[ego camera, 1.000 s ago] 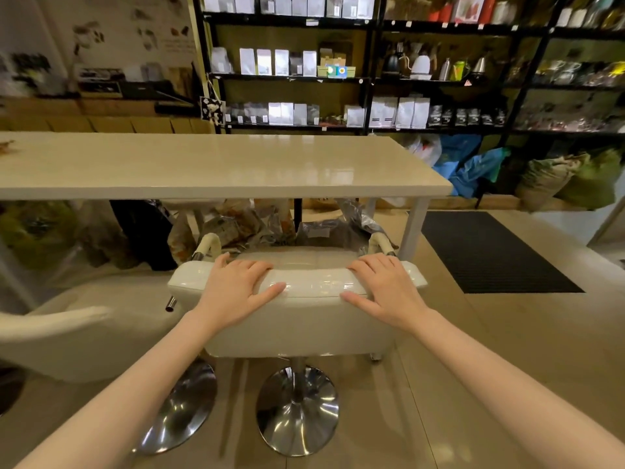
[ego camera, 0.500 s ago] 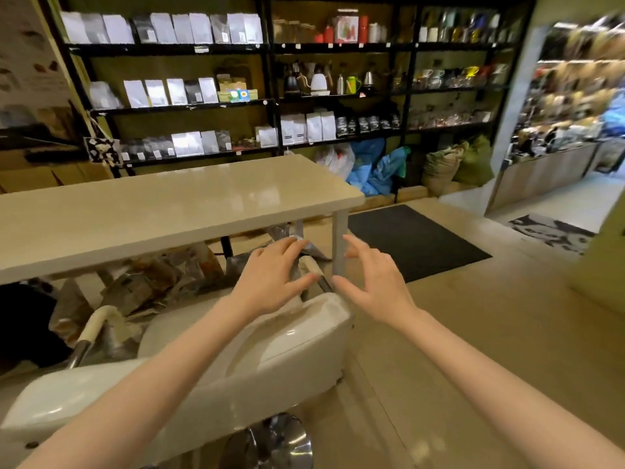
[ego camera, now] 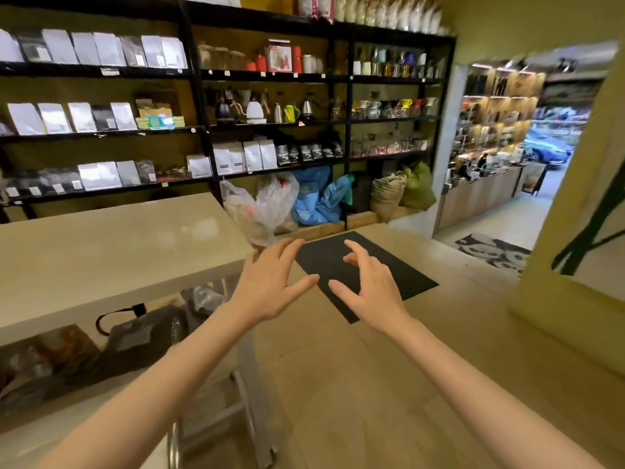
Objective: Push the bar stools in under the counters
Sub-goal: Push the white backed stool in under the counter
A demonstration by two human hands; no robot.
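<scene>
- Between stools: left hand (ego camera: 270, 286) and right hand (ego camera: 370, 289) hover wide, holding nothing, beside the bench (ego camera: 101, 252).
- Next: find another stool; none visible.

Both hands hang in the air, fingers spread and loosely bent, holding nothing. The left hand (ego camera: 270, 282) is just past the counter (ego camera: 111, 252) end; the right hand (ego camera: 370, 289) is close beside it, above the black mat (ego camera: 406, 282). Beyond the fingertips, plastic bags (ego camera: 267, 201) sit below black shelves (ego camera: 203, 126).
</scene>
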